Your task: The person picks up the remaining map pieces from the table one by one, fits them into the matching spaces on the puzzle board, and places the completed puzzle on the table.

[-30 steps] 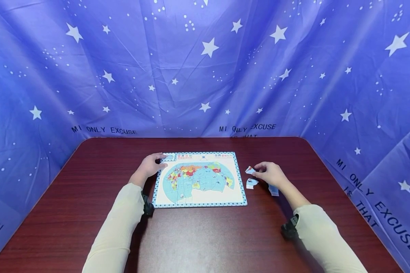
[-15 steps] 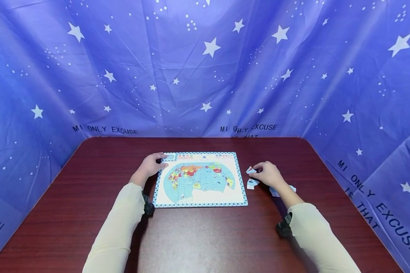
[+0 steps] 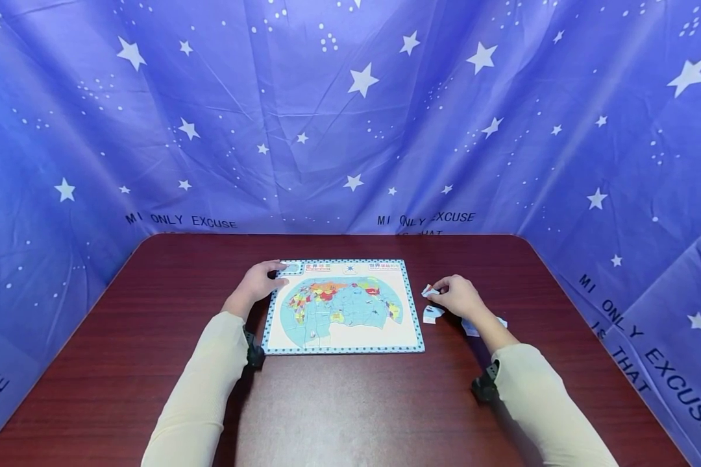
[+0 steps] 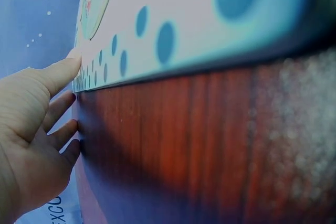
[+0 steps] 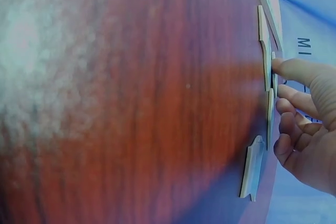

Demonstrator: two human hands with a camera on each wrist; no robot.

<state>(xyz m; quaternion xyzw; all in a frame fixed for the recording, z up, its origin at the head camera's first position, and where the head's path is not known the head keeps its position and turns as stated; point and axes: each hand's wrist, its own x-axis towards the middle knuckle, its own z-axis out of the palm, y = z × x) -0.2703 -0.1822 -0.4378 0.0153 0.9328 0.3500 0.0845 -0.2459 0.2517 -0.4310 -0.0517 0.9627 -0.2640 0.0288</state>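
Note:
A world map puzzle (image 3: 362, 337) with a dotted blue border lies on the table; a white area shows along the lower part of its map. My left hand (image 3: 254, 283) holds it at the upper left corner, thumb on top and several fingers beside the edge in the left wrist view. To the right of the board, my right hand (image 3: 460, 295) pinches a small puzzle piece (image 3: 428, 290) with red and blue print between thumb and index finger, low over the table. A pale blue puzzle piece (image 3: 431, 315) lies just below it.
More puzzle pieces (image 3: 472, 329) lie partly hidden under my right forearm; in the right wrist view one piece (image 5: 251, 171) lies nearest the camera. The dark red wooden table (image 3: 339, 408) meets a blue starry curtain (image 3: 304, 168) behind it.
My right hand and forearm have shifted slightly left, uncovering more of the pieces under the wrist. The left hand stays on the board.

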